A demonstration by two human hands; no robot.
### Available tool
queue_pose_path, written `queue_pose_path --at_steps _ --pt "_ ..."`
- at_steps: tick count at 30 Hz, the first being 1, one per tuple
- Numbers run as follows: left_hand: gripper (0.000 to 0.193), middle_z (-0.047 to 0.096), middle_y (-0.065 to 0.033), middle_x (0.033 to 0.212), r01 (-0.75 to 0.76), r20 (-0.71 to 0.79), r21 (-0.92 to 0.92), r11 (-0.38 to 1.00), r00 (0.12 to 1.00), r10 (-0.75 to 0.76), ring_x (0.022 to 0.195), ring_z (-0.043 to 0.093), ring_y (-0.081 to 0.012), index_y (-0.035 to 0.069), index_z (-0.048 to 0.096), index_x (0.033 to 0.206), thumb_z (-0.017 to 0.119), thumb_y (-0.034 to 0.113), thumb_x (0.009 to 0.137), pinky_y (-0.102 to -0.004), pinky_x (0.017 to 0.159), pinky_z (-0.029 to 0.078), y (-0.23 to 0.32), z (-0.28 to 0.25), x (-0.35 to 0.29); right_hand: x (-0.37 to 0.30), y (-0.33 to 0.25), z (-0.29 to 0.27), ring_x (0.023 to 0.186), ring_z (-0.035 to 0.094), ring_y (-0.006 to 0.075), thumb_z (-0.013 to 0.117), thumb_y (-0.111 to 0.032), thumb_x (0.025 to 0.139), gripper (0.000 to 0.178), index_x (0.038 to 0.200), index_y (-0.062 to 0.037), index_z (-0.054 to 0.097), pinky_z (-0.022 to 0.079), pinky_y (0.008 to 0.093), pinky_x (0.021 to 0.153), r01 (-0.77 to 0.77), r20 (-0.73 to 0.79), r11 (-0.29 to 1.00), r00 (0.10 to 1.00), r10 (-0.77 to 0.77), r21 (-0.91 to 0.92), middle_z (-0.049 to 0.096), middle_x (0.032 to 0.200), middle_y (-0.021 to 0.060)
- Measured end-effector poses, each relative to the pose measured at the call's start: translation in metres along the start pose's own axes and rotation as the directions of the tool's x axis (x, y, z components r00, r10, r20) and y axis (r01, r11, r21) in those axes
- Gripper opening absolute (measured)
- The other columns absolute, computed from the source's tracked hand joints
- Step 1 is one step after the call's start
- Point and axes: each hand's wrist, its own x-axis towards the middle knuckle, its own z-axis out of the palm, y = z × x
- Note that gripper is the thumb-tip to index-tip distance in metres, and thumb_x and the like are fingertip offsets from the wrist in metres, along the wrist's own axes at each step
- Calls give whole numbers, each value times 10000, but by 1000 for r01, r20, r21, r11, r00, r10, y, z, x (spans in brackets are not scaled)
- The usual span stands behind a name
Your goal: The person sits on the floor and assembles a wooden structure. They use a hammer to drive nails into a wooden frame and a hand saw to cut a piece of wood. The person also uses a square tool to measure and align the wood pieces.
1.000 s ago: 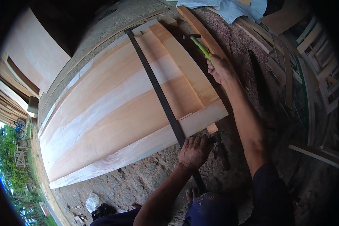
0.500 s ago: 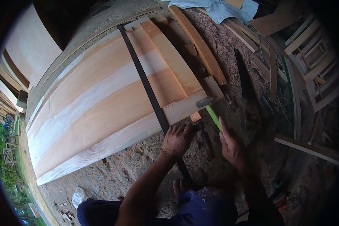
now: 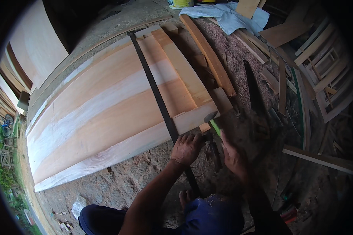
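Observation:
A framed wooden panel (image 3: 106, 98), possibly a door, lies on the ground before me. Across it runs a dark metal bar clamp (image 3: 155, 84), whose far end hooks at the panel's far edge. My left hand (image 3: 187, 149) is closed over the clamp near the panel's near edge; the palm side is hidden. In my right hand (image 3: 234, 156) is a hammer (image 3: 211, 116) with a green handle, gripped by the handle. The hammer head is over the panel's near right corner; whether it touches the wood I cannot tell. A small wood block (image 3: 204, 127) shows beside the clamp's jaw.
A handsaw (image 3: 254, 90) and an orange-brown timber (image 3: 210, 56) lie on the right among wood shavings. Farther right are wooden frames (image 3: 329, 84) and loose boards. A pale sheet (image 3: 225, 19) lies at the back. Plywood (image 3: 37, 43) leans at the far left. My knee (image 3: 213, 215) is close below.
The hammer head has moved slightly down and left, along with my right hand. My left hand stays on the clamp. The whole view has shifted a little.

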Motion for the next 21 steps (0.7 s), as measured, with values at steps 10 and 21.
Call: queue_pose_path --at_steps 10,21 --pt "380 685 -145 1079 8 17 14 1000 1000 -8 1055 654 -336 84 594 1223 643 339 946 -457 963 474 4 7 6 -5 -5 -2 990 654 480 529 -73 998 568 1549 -132 407 540 490 784 66 -105 998 992 -65 5 654 1138 286" --pt "448 671 -133 1179 -380 370 21 925 862 346 1115 655 -333 114 556 1339 642 284 934 -474 912 553 -54 -97 -16 -3 -6 40 1416 458 340 432 -128 1081 514 1560 30 337 351 387 1150 255 -196 965 951 -239 61 469 1516 264"
